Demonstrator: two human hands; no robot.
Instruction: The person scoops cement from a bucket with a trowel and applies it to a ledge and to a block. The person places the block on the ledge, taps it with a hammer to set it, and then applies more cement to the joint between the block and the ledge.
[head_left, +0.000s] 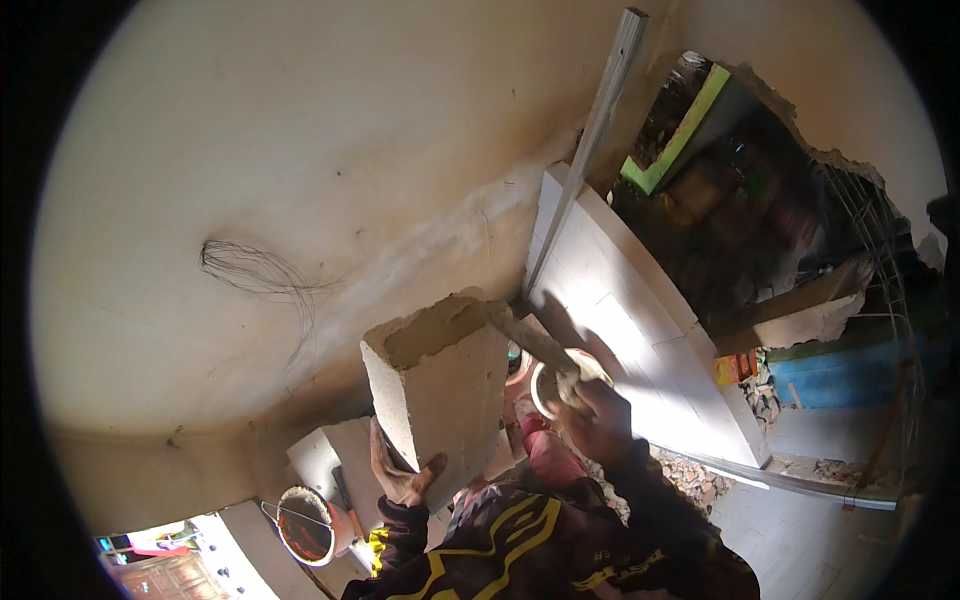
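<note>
My left hand (402, 475) supports a pale lightweight concrete block (455, 395) from its lower left corner, thumb on the near face and fingers along the side. The block is raised in front of me, tilted. A layer of grey-brown mortar (425, 335) covers its upper face. My right hand (597, 425) is closed round the handle of a mortar-smeared trowel (540, 347). Its far end meets the block's upper right corner, where the mortar hides the blade's exact shape. Behind the right hand is a round pale bucket (545, 388), partly covered by hand and trowel.
A low white block wall (630, 310) runs along the right, with a metal straightedge (598, 125) leaning by it. Beyond is a jagged opening with exposed rebar (880, 250). Rubble (690, 475) lies below. An orange-red bucket (305, 530) stands lower left; wire (255, 272) hangs on the plaster wall.
</note>
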